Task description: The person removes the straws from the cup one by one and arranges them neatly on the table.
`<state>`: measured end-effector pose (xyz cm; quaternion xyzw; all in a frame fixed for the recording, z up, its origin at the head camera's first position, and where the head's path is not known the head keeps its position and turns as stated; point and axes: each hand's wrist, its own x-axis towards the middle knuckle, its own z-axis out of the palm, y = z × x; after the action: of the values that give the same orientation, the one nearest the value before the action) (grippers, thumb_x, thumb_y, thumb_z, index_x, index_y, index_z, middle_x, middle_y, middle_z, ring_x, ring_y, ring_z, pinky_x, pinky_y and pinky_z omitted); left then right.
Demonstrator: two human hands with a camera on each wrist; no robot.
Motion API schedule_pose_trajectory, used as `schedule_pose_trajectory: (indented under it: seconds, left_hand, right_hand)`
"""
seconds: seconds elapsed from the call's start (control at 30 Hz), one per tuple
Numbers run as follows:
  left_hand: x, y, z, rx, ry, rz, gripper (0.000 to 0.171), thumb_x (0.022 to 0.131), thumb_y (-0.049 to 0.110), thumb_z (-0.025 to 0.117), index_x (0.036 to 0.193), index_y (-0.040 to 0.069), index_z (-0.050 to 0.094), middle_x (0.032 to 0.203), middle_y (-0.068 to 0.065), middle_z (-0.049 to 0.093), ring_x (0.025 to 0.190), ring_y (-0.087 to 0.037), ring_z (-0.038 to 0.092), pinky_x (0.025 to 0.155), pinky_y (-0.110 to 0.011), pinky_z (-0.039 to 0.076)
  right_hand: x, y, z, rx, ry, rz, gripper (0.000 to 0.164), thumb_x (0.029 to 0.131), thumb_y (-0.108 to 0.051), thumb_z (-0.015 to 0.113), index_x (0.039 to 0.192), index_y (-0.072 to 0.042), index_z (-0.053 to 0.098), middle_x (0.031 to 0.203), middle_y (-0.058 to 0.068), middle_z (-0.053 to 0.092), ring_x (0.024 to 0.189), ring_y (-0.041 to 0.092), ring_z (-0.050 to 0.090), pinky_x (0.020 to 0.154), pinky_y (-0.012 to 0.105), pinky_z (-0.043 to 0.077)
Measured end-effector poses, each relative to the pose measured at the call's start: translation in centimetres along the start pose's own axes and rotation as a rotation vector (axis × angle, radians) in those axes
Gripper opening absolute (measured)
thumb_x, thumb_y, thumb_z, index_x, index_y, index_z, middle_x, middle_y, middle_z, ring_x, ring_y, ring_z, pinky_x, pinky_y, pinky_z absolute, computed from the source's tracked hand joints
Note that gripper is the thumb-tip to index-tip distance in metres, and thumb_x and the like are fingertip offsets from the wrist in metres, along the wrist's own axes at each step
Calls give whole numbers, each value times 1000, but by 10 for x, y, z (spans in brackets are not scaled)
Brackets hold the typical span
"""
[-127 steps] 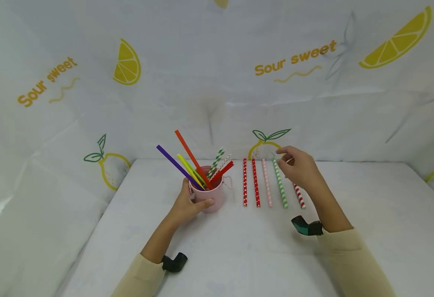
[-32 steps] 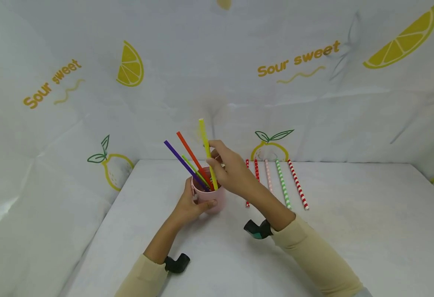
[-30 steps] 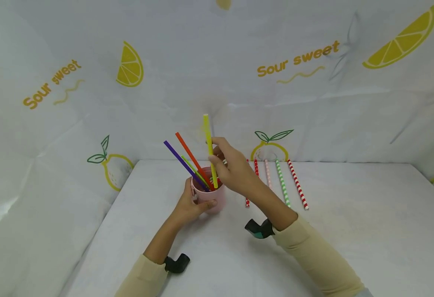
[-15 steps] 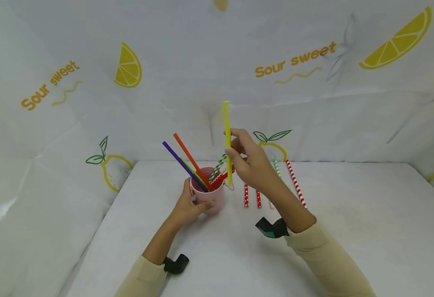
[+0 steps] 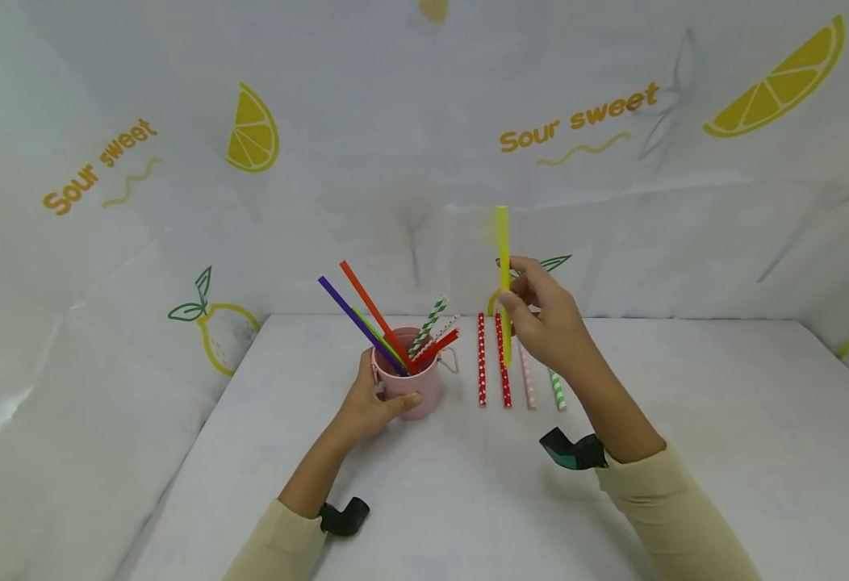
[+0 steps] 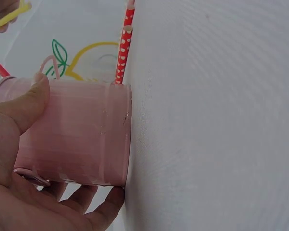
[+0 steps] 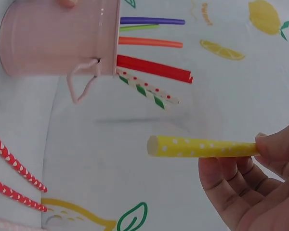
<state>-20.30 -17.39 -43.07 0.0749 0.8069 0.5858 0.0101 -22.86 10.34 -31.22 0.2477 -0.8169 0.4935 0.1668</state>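
My left hand (image 5: 366, 407) holds a pink metal bucket-shaped cup (image 5: 424, 395) upright on the table, fingers round its left side and thumb across the front. Purple (image 5: 352, 315), orange (image 5: 370, 307) and green-striped (image 5: 430, 323) straws lean in it, with a lime, a red and a red-dotted white one. To the cup's right, my right hand (image 5: 551, 319) pinches a yellow straw (image 5: 503, 242) nearly upright, above the laid-out straws. White dots show on this yellow straw (image 7: 202, 147) in the right wrist view, where its lower end is free.
Paper straws lie side by side right of the cup: two dotted red ones (image 5: 482, 363), a pink one (image 5: 529, 387) and a green-striped one (image 5: 558, 394), partly behind my right hand. A white lemon-printed sheet (image 5: 410, 145) rises behind the white table (image 5: 453, 500).
My right hand, earlier over the laid-out straws, took the yellow straw from the cup, lifted it out and carried it right. The red-striped straw is now hidden. My left hand stays on the cup.
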Motion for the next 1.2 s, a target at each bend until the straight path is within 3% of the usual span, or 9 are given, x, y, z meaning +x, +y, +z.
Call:
schedule_pose_trajectory:
  seconds: [0.27, 0.5, 0.77, 1.0, 1.2]
  left_hand:
    - [-1, -1, 2, 5, 11, -17, 96, 83, 23, 84, 153, 17, 18, 156, -10, 34, 144, -35, 31, 105, -60, 39]
    - [-1, -1, 2, 17, 23, -31, 97, 83, 24, 84, 153, 17, 18, 156, -10, 35, 144, -36, 31, 105, -60, 39]
    - [0, -2, 1, 12, 17, -15, 96, 83, 23, 84, 152, 16, 18, 155, -10, 35, 144, -36, 31, 105, -60, 39]
    - [1, -2, 2, 13, 14, -22, 97, 82, 25, 84, 152, 18, 18, 157, -8, 33, 146, -36, 28, 105, -62, 36]
    - [1, -2, 2, 19, 19, -15, 95, 83, 23, 84, 152, 17, 19, 157, -9, 34, 146, -36, 28, 105, -62, 36]
  right_hand:
    - [-5, 27, -25, -81, 38, 127, 42, 103, -7, 54, 144, -8, 46, 97, 16, 59, 79, 28, 60, 62, 24, 54]
    - [-8, 50, -44, -120, -5, 278, 45, 105, -12, 51, 148, -7, 41, 103, 21, 57, 82, 31, 59, 63, 29, 56]
    - [-12, 82, -64, -155, -9, 390, 48, 105, -13, 50, 150, -1, 38, 105, 25, 57, 84, 35, 61, 69, 44, 60]
    - [-18, 109, -72, -177, -36, 459, 51, 106, -15, 50, 151, 2, 35, 107, 27, 56, 84, 35, 62, 71, 46, 60]
    - [-22, 130, -79, -205, -112, 591, 54, 105, -15, 53, 151, 5, 33, 111, 31, 56, 81, 31, 65, 77, 48, 60]
